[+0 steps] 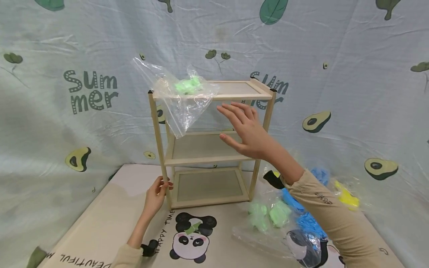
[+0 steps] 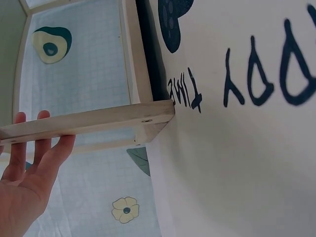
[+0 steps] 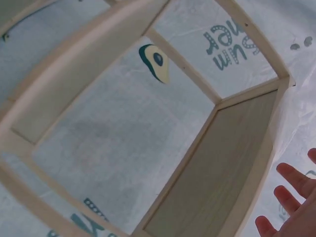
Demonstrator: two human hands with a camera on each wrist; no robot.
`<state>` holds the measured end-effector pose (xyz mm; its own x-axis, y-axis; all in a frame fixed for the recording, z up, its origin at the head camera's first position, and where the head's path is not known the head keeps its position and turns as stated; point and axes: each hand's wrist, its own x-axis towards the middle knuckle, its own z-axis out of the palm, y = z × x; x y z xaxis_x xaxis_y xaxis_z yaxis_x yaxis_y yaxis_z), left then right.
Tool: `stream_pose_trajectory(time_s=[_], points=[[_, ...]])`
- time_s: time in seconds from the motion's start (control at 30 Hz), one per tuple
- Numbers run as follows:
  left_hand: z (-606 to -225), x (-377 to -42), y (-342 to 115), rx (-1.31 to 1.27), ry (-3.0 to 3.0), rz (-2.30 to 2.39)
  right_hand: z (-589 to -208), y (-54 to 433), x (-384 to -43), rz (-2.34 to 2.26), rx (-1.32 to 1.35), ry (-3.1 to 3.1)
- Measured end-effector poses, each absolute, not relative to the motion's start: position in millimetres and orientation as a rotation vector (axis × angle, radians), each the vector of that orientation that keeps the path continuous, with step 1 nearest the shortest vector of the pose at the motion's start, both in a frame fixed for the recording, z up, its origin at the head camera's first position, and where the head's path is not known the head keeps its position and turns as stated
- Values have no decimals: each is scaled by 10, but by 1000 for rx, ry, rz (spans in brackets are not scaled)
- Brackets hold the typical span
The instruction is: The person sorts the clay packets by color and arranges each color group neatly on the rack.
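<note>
A three-tier wooden shelf (image 1: 207, 161) stands upright on the printed table surface. My left hand (image 1: 156, 195) grips its front left post low down; in the left wrist view, fingers of that hand (image 2: 29, 185) lie on both sides of the post (image 2: 98, 120). On the top tier, at the left, a clear plastic bag (image 1: 182, 119) holds something bright green (image 1: 189, 85), and part of the bag hangs over the front edge. My right hand (image 1: 248, 130) is raised in front of the shelf's right half, fingers spread and holding nothing. In the right wrist view its fingertips (image 3: 289, 200) appear beside the frame.
Several clear bags lie on the table at the right, with light green contents (image 1: 279, 214), blue contents (image 1: 310, 223) and yellow contents (image 1: 348, 197). My right forearm passes above them. A patterned cloth (image 1: 335, 82) hangs behind the shelf and along both sides.
</note>
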<state>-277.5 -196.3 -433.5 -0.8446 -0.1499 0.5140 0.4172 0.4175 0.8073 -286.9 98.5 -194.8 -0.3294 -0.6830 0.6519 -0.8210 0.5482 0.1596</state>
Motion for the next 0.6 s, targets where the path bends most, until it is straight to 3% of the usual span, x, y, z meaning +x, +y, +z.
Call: stream_pose_trajectory(time_s=[0.6], points=[[-4346,-2770,-1977,-220,-2179,-1442,-2608,1687,-2645,297,1189,-2008]])
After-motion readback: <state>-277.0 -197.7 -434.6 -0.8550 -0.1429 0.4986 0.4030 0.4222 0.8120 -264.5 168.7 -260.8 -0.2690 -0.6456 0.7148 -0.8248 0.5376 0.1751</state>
